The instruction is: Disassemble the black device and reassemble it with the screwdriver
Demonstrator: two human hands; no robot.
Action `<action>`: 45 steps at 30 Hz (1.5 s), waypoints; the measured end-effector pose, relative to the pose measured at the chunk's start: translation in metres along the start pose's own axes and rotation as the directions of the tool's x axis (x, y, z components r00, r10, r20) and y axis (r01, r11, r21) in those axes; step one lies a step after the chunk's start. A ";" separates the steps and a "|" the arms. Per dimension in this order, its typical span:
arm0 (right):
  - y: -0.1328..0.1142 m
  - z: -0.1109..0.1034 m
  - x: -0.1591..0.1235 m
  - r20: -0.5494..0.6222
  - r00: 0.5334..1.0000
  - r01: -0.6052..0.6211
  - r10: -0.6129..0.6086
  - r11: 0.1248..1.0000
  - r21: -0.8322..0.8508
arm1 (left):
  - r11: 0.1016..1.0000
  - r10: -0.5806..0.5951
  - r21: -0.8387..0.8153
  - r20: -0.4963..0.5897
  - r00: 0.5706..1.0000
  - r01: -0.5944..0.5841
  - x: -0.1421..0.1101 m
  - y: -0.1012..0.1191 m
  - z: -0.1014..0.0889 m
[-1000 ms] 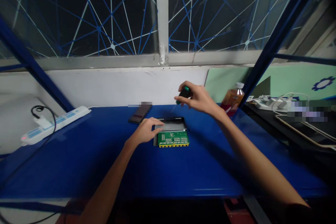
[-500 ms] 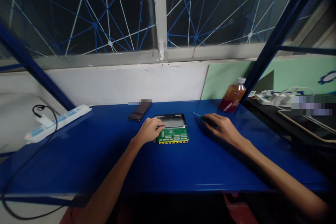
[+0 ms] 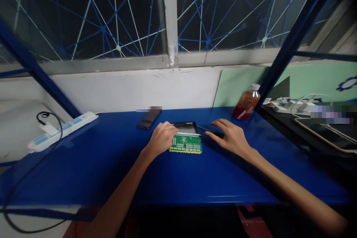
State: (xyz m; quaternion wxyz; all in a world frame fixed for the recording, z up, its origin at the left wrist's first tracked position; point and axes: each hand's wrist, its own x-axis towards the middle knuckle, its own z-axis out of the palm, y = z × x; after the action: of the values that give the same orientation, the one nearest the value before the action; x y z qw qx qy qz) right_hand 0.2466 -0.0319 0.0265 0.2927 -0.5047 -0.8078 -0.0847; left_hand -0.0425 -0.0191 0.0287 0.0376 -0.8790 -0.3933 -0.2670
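The desk [image 3: 167,182] stretched below. The right hand [image 3: 230,135] was splayed and loose; the left hand [image 3: 163,136] curled over the left ends of case [image 3: 189,129] and board [image 3: 186,143], its grip impossible to tell. The screwdriver [image 3: 216,132] lay beneath the splayed fingers.

Bare left hand [image 3: 162,137], bare right hand [image 3: 231,136], slender fingers [image 3: 221,122], rounded knuckles [image 3: 164,127], slim uncovered wrists [image 3: 147,151], long bare forearms [image 3: 291,187] narrowing toward the hands

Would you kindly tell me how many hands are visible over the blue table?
2: the left hand is at the left side of the green circuit board; the right hand is by the screwdriver. No others show.
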 end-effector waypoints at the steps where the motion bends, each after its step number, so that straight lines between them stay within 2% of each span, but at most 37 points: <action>1: -0.006 -0.001 0.005 0.041 0.998 0.035 -0.037 0.998 0.045 | 1.000 0.020 0.004 -0.029 0.999 -0.020 0.000 0.001 0.000; 4: -0.022 0.001 0.025 0.189 0.973 0.107 -0.136 0.982 0.157 | 0.997 0.075 0.044 -0.103 0.992 -0.071 -0.001 0.002 -0.001; 7: -0.030 0.006 0.045 0.337 0.911 0.145 -0.238 0.949 0.279 | 0.991 0.120 0.084 -0.153 0.981 -0.108 -0.002 0.003 -0.002; 10: -0.030 0.008 0.058 0.448 0.842 0.088 -0.301 0.895 0.437 | 0.987 0.154 0.074 -0.160 0.975 -0.144 -0.001 0.006 -0.005; 12: -0.027 0.006 0.060 0.475 0.825 0.007 -0.306 0.846 0.533 | 0.988 0.153 0.031 -0.160 0.975 -0.150 0.001 0.009 -0.008; 14: -0.024 0.003 0.059 0.473 0.829 -0.052 -0.299 0.800 0.598 | 0.993 0.114 -0.023 -0.157 0.981 -0.119 0.003 0.012 -0.011; 16: -0.023 0.000 0.057 0.444 0.846 -0.049 -0.295 0.786 0.616 | 0.996 0.047 -0.071 -0.133 0.990 -0.057 0.004 0.012 -0.016; 20: -0.025 -0.002 0.056 0.329 0.894 0.087 -0.303 0.839 0.537 | 0.989 -0.046 -0.138 -0.015 0.999 0.043 0.000 0.002 -0.029; 23: -0.029 0.000 0.055 0.273 0.900 0.179 -0.340 0.859 0.479 | 0.982 -0.063 -0.166 0.138 0.989 0.085 -0.005 -0.008 -0.037; 25: -0.030 0.003 0.053 0.243 0.898 0.229 -0.366 0.862 0.453 | 0.980 -0.083 -0.163 0.184 0.979 0.113 -0.007 -0.012 -0.040; 28: -0.031 0.009 0.051 0.177 0.917 0.273 -0.357 0.887 0.373 | 0.984 -0.095 -0.138 0.141 0.985 0.114 -0.006 -0.013 -0.041; 32: -0.034 0.010 0.049 0.079 0.961 0.256 -0.266 0.960 0.112 | 0.993 -0.061 -0.097 -0.001 0.998 0.061 -0.004 -0.010 -0.041; 35: -0.035 0.007 0.049 0.114 0.972 0.206 -0.204 0.978 -0.008 | 0.997 -0.040 -0.067 -0.062 0.997 0.036 -0.002 -0.008 -0.040; 37: -0.033 0.006 0.048 0.181 0.965 0.183 -0.190 0.982 0.054 | 0.999 -0.026 -0.039 -0.060 0.998 0.024 -0.002 -0.006 -0.039; 39: -0.029 0.006 0.048 0.221 0.949 0.186 -0.227 0.964 0.192 | 1.000 -0.016 -0.011 -0.047 0.999 0.015 -0.002 -0.005 -0.038; 42: -0.023 0.007 0.048 0.221 0.926 0.215 -0.306 0.908 0.360 | 1.000 -0.007 0.022 -0.047 0.999 0.008 -0.002 -0.004 -0.035; 45: -0.020 0.010 0.045 0.207 0.913 0.250 -0.351 0.884 0.395 | 0.999 -0.012 0.033 -0.035 0.999 0.013 -0.003 -0.006 -0.034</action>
State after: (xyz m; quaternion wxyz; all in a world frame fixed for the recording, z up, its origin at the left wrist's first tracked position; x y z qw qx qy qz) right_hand 0.2110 -0.0023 0.0467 0.2495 -0.3167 -0.9107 0.0900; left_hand -0.0627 -0.0262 0.0554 0.0574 -0.8709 -0.4026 -0.2758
